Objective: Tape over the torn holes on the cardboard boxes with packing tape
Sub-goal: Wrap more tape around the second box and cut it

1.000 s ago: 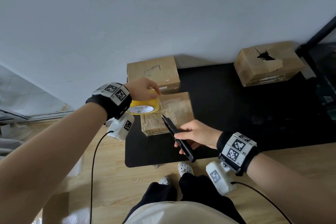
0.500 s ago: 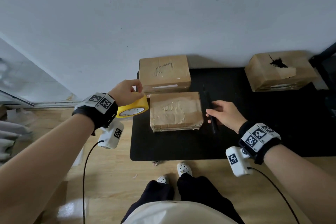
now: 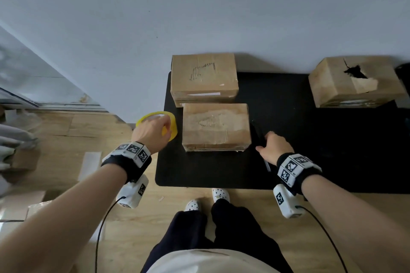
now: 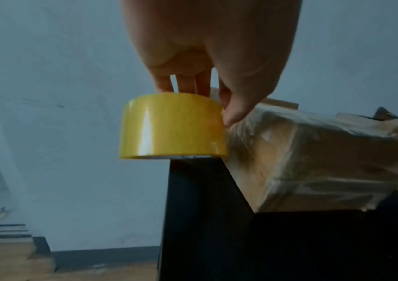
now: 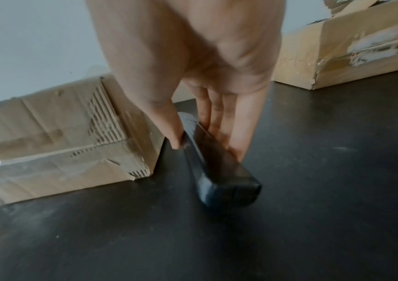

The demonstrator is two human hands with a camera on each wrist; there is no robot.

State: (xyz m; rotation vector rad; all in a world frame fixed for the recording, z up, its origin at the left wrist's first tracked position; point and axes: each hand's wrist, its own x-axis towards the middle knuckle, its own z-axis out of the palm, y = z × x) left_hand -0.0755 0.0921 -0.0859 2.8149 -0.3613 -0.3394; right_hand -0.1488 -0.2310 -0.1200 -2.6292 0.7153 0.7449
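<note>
My left hand (image 3: 153,132) grips a yellow roll of packing tape (image 3: 172,125) (image 4: 172,127) from above, fingers on its rim, at the left edge of the black mat (image 3: 288,139), just left of the near cardboard box (image 3: 216,126). That box has clear tape over its top (image 4: 313,152). My right hand (image 3: 274,147) pinches a black utility knife (image 5: 217,167) (image 3: 258,134) low over the mat, right of the near box. A second box (image 3: 204,76) with a scuffed top sits behind. A third box (image 3: 355,82) at the far right has an open torn hole (image 3: 355,72).
The mat lies on a wooden floor (image 3: 88,131) against a pale wall (image 3: 199,6). My white shoes (image 3: 219,194) stand at its front edge. Flat cardboard pieces (image 3: 22,204) and grey fabric (image 3: 11,139) lie at the left. A dark frame (image 3: 405,77) stands at the far right.
My left hand carried the tape roll off the near box, leftward and down to the mat's edge. My right hand swung the knife from in front of the box down to its right side.
</note>
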